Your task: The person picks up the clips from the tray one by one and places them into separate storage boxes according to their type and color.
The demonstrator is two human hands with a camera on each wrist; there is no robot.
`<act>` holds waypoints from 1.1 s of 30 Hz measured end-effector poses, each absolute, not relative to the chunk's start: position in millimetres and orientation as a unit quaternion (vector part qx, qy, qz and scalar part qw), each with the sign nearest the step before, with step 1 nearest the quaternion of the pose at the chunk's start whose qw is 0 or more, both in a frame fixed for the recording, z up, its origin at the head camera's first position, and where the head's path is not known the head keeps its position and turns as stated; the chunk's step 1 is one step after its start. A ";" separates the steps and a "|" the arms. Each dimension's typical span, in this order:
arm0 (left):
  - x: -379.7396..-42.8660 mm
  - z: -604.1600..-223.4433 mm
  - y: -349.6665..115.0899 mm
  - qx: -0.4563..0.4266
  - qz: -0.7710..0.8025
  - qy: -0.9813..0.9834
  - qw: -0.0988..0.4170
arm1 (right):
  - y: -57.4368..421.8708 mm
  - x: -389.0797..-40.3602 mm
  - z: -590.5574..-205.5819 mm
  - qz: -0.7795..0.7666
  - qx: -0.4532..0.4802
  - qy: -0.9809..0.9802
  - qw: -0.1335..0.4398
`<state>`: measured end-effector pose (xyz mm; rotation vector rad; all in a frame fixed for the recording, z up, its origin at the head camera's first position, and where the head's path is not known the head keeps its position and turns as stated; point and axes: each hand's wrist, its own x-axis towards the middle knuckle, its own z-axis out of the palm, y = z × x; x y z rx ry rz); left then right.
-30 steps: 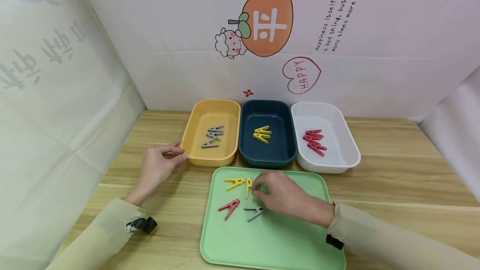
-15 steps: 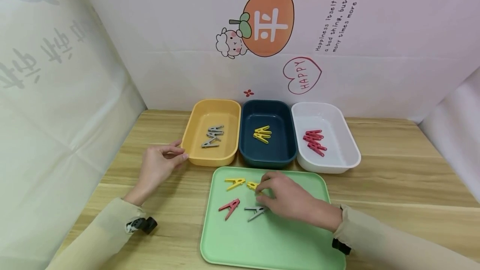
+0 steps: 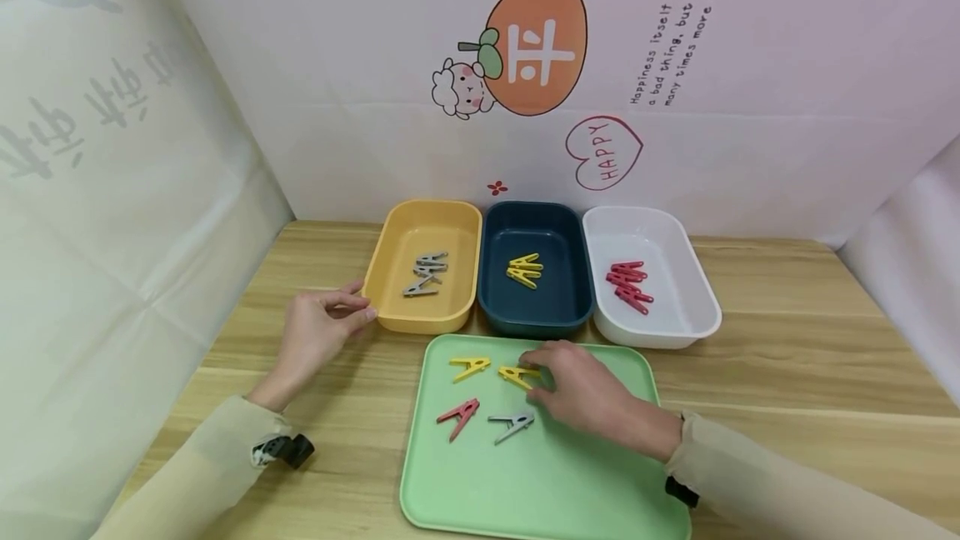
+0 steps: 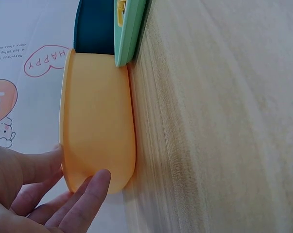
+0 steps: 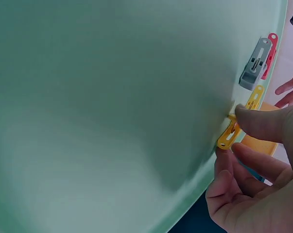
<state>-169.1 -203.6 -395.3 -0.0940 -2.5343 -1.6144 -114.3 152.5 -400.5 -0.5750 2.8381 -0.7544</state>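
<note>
My left hand point(image 3: 318, 336) touches the near left corner of the yellow container point(image 3: 427, 325); in the left wrist view its fingers lie fairly straight along the end wall. Over the green tray point(image 3: 480, 490), my right hand point(image 3: 585, 386) pinches a yellow clothespin point(image 3: 516, 376) by its legs, thumb on one side and fingertips on the other. This clothespin appears to rest on the tray. Beside it lie a second yellow clothespin point(image 3: 470, 367), a red clothespin point(image 3: 459, 417) and a grey clothespin point(image 3: 513, 424). My right fingertips are partly hidden in the head view.
Behind the tray, the yellow container holds grey clothespins point(image 3: 422, 287). A dark blue container point(image 3: 536, 328) in the middle holds yellow clothespins point(image 3: 525, 261), and a white container point(image 3: 686, 294) at right holds red clothespins point(image 3: 628, 273). A printed cloth point(image 3: 375, 148) hangs behind.
The yellow clothespin at my right hand has turned from pointing toward me to lying sideways, and shifted slightly right. My right hand moved a little right with it. My left hand stayed put.
</note>
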 end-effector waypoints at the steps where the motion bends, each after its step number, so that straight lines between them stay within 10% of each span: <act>1: -169.0 -395.6 -203.6 -0.030 -0.535 -0.841 0.067 | 153.0 -114.1 -401.1 -0.246 -0.192 0.947 0.076; 33: -167.7 -393.4 -201.8 -0.025 -0.537 -0.841 0.064 | 207.0 -88.7 -395.4 -0.254 -0.132 0.955 0.081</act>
